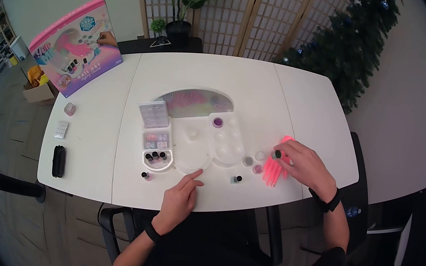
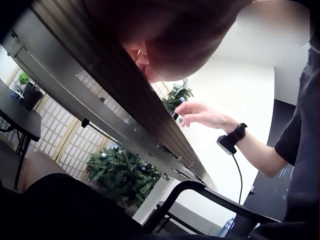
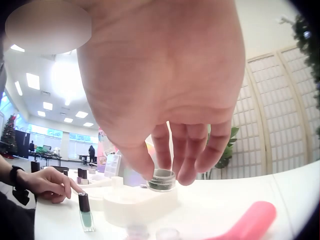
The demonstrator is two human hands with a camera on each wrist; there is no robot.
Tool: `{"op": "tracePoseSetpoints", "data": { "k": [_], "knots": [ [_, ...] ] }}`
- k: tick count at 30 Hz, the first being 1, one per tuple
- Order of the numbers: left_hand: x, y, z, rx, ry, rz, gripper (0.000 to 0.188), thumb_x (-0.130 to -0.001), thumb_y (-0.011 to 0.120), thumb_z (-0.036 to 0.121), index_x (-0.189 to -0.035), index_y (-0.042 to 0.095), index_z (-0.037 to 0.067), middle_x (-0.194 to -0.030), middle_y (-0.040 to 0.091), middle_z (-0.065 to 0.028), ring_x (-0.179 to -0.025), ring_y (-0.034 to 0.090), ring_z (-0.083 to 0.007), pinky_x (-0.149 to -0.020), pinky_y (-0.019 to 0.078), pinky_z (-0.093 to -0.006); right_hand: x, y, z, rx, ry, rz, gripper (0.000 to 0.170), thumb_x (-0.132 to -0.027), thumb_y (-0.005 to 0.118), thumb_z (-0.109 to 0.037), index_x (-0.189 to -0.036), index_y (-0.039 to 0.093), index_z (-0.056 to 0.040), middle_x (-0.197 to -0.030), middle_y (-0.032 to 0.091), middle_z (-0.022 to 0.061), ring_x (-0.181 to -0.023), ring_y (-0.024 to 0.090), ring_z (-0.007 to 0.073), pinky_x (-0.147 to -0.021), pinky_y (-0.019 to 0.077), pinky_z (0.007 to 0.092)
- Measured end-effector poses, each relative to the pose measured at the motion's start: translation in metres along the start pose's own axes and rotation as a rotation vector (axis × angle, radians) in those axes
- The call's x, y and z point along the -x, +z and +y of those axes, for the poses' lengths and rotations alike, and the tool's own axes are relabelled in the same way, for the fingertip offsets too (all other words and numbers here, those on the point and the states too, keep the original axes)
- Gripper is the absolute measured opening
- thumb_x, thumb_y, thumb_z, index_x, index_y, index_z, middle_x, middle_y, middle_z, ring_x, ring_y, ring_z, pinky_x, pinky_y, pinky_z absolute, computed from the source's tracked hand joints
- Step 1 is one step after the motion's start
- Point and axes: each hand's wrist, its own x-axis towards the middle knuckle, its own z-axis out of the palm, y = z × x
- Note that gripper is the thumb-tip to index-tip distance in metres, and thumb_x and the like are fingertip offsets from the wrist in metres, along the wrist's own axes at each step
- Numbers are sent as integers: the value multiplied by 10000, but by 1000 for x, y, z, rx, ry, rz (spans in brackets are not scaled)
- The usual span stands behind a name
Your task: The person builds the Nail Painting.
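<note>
My right hand (image 1: 305, 168) (image 3: 165, 75) pinches a small clear round jar (image 1: 277, 154) (image 3: 161, 181) with dark contents between thumb and fingers. In the head view the jar is over the upper left of a pink plastic hand (image 1: 273, 171), and in the right wrist view it appears above the tabletop. My left hand (image 1: 178, 200) (image 3: 47, 185) lies at the table's near edge, index finger extended toward the rim of the white tray (image 1: 188, 163), holding nothing. A teal polish bottle with a black cap (image 1: 236, 179) (image 3: 86, 215) stands between the hands.
Several small jars (image 1: 248, 161) lie left of the pink hand. At the tray's left, a lidded compartment box (image 1: 157, 139) holds polish bottles; another bottle (image 1: 145, 176) is in front. A printed box (image 1: 77, 44), black case (image 1: 59, 161) and white block (image 1: 61, 130) are farther left.
</note>
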Motion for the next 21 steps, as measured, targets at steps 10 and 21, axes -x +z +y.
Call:
{"op": "tracePoseSetpoints", "data": {
  "k": [10,21],
  "knots": [
    [3,1,-1,-95,31,-6,202,-929,667,-41,-1095,706,65,-1497,710,-57,-862,796,-313,-675,639,-417,-108,37,-9,94,-263,38,253,-1024,726,-171,-1251,714,-59,-1161,732,109,-1074,727,324,-919,600,443],
    [3,2,-5,-100,42,-10,192,-912,677,-39,-1073,705,63,-1479,718,-50,-822,790,-308,-658,635,-414,-136,64,-8,148,-257,19,229,-1010,709,-155,-1218,730,-61,-1168,746,94,-1061,735,314,-917,608,444]
  ]
}}
